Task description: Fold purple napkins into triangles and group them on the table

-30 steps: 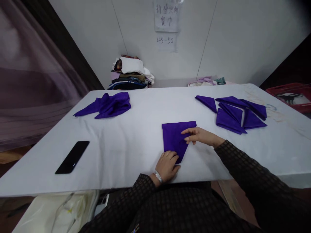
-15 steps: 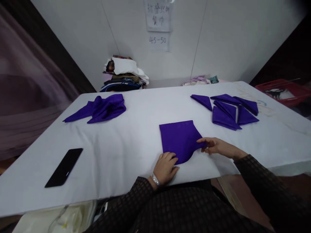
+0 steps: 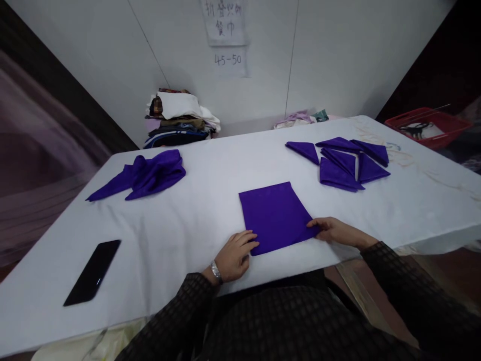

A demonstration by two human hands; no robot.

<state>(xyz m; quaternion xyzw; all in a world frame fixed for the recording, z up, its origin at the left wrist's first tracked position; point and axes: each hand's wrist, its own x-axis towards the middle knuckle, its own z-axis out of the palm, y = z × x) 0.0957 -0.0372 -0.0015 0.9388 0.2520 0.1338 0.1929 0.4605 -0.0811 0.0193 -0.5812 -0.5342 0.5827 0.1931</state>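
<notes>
A purple cloth napkin (image 3: pixel 276 215), folded to a flat square-like shape, lies in front of me on the white-covered table. My left hand (image 3: pixel 235 253) rests at its near left corner, fingers stretched out with the tips on the cloth. At the near right corner, my right hand (image 3: pixel 330 231) pinches the napkin between thumb and fingers. Several purple napkins (image 3: pixel 340 168), folded into triangles, lie at the right beyond it. On the left side is a loose, crumpled heap of purple napkins (image 3: pixel 156 173).
A black phone (image 3: pixel 93 273) lies at the near left of the table (image 3: pixel 180 281). Behind the far edge are a stack of folded clothes (image 3: pixel 180 120) and some pale cloths (image 3: pixel 296 119). A red basket (image 3: pixel 447 131) stands at the far right. Handwritten paper sheets (image 3: pixel 227 35) hang on the wall.
The napkin's near edge, bunched and curved before, now lies straight and flat. My left hand has shifted left to the corner; my right hand still pinches the right corner. The view has turned slightly.
</notes>
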